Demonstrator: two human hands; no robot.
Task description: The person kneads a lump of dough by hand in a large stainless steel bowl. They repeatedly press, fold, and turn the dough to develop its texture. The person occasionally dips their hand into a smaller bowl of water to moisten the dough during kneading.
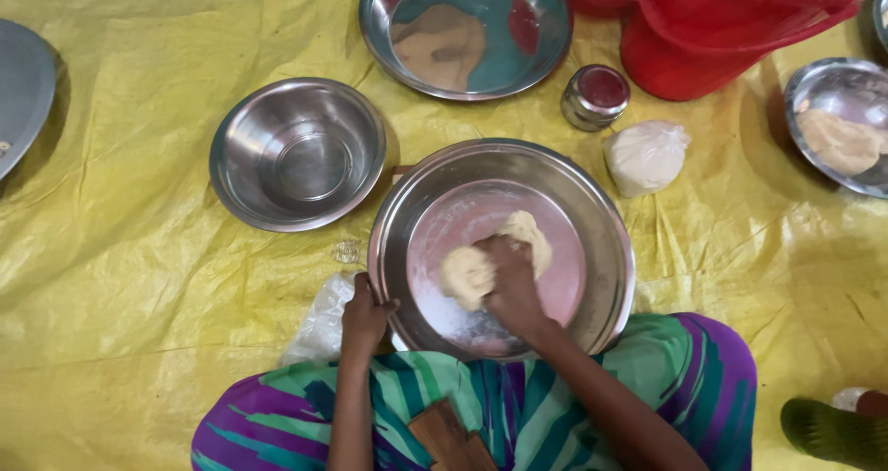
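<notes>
Pale lumpy dough [472, 272] sits mid-floor of the wide round steel pan [606, 249], still rough, flour streaks unmixed. Right hand [511, 281] presses closed onto it; left hand [363, 316] grips the near-left rim. Empty steel bowl [296, 152] stands just beside, far-left; white flour bag [646, 156] and small steel tin [595, 94] far-right. Yellow plastic floor sheet [139, 277] lies open to the left.
</notes>
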